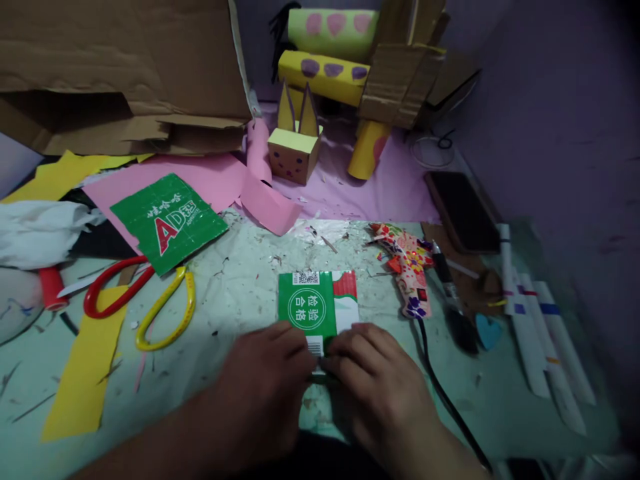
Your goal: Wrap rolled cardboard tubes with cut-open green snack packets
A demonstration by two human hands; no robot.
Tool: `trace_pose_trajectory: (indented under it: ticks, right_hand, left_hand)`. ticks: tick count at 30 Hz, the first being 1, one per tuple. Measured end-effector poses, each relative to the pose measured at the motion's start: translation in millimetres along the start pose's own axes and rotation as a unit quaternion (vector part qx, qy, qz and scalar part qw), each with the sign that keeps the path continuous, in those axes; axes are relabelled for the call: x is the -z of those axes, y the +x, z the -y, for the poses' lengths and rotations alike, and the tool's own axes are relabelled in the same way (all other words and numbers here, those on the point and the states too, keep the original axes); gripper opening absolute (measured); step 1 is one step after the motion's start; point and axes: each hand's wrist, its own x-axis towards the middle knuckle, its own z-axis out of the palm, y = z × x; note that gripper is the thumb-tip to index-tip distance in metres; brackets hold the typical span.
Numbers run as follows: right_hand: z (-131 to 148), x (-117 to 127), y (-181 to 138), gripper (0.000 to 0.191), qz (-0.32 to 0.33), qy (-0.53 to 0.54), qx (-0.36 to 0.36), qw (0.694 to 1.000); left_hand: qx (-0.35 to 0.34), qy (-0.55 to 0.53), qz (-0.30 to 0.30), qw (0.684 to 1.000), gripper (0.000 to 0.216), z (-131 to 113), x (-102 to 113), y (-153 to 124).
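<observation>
Directly in front of me lies a folded piece of green printed cardboard (306,303) with a QR code, white characters and a red and white strip on its right side. My left hand (270,377) pinches its near edge with curled fingers. On the same near edge, close to the left fingertips, my right hand (377,383) is closed too. The fingers partly cover a barcode there. Beyond my right hand rests a flower-patterned glue gun (407,260) with a black cord. Another green cardboard piece (167,223) with large printed letters lies farther off to the left.
Scissors with a red handle (95,303) and a yellow handle (187,313) lie left, beside a yellow paper strip (83,380). At right are a brush (450,300), several white markers (530,340) and a phone (465,210). Behind stand a cardboard box (125,47) and an eared box figure (293,157).
</observation>
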Motion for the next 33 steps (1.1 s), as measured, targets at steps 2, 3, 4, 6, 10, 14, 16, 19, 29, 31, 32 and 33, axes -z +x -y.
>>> trace_pose_trajectory:
  ticks: [2, 3, 4, 6, 10, 14, 16, 19, 29, 31, 32, 33]
  right_hand:
    - [2, -2, -3, 0.029, -0.024, 0.020, 0.023, 0.999]
    - [3, -2, -5, 0.029, -0.034, 0.019, 0.040, 0.998]
    - [3, -2, -8, 0.029, -0.040, 0.009, 0.059, 0.997]
    - [1, 0, -13, 0.028, -0.049, -0.023, 0.086, 0.995]
    - [-8, 6, -17, 0.027, -0.004, -0.052, 0.124, 0.991]
    - [-13, 5, -16, 0.026, -0.014, -0.060, 0.151, 0.987]
    - [-14, 3, -14, 0.025, -0.023, -0.065, 0.154, 0.986]
    - [-15, 1, -12, 0.025, -0.015, -0.050, 0.147, 0.988]
    - [-8, 2, -3, 0.014, 0.004, 0.105, -0.102, 0.989]
    - [-8, 4, 4, 0.009, 0.035, 0.127, -0.173, 0.976]
    - [-9, 5, 7, 0.009, 0.048, 0.133, -0.201, 0.969]
    - [-10, 6, 9, 0.010, 0.059, 0.138, -0.222, 0.964]
  left_hand:
    - [-0.044, 0.052, -0.054, 0.996, 0.019, 0, -3, -8]
    - [-0.065, 0.076, -0.082, 0.992, 0.021, 0, -4, -12]
    - [-0.088, 0.095, -0.109, 0.986, 0.023, 0, -4, -15]
    - [-0.124, 0.124, -0.140, 0.975, 0.026, 0, -2, -20]
    - [-0.175, 0.169, -0.131, 0.961, 0.031, 1, 10, -19]
    - [-0.208, 0.141, -0.117, 0.961, 0.034, 3, 11, -17]
    - [-0.189, 0.128, -0.137, 0.964, 0.035, 3, 7, -18]
    - [-0.170, 0.125, -0.136, 0.968, 0.034, 1, 6, -15]
    - [-0.021, -0.075, 0.038, 0.996, 0.016, 9, 28, 11]
    - [0.049, -0.131, 0.049, 0.989, 0.012, 13, 24, 14]
    - [0.083, -0.146, 0.047, 0.985, 0.013, 15, 22, 15]
    - [0.107, -0.158, 0.041, 0.981, 0.015, 17, 20, 15]
